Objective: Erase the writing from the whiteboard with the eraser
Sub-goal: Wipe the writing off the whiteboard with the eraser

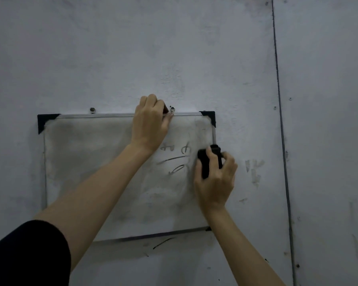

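Right hand grips upright eraser (long axis vertical); left hand grips whiteboard.

You have one view only, from the wide-angle camera on your head. It faces the wall nearly straight on, from close up, so the whiteboard fills the lower middle of the frame and your arms enter from the bottom edge.
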{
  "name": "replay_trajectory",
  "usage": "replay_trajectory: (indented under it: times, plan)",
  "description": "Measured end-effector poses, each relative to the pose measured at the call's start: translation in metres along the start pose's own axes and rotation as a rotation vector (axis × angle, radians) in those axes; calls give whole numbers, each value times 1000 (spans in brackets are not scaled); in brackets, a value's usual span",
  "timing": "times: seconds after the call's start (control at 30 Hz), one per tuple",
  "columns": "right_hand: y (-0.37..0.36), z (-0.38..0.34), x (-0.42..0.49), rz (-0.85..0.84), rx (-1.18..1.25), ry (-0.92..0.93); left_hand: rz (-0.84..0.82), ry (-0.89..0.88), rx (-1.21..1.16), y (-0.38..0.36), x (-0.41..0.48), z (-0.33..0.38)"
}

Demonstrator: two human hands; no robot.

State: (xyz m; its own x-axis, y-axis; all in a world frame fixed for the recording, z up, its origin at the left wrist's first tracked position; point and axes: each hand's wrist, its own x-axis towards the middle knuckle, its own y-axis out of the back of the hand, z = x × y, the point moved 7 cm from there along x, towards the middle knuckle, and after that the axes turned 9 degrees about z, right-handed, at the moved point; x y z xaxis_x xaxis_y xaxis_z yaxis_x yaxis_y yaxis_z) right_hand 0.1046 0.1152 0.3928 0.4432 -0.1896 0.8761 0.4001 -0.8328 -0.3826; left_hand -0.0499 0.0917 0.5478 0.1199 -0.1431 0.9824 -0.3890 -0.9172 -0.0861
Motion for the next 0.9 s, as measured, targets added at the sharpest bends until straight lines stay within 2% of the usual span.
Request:
replay_trajectory:
  times: [0.17,0.43,0.57,0.63,0.77,0.9]
  plan:
    - [-23,-16,43,30,6,-17,-20,-30,-13,0,0,-2]
    - [2,-2,-28,4,-6,-8,-35,-111,-46,-1,3,-5]
    - [0,-7,-17,-1,18,12,-7,-127,-34,5,2,-14]
    - [-11,-17,3,18,16,18,0,-129,-39,9,1,-19]
    - [-36,-51,14,46,-1,-90,7,-138,-21,15,-3,-30]
    - [-53,-105,-19,-2,67,31,8,-124,-30,18,-4,-42]
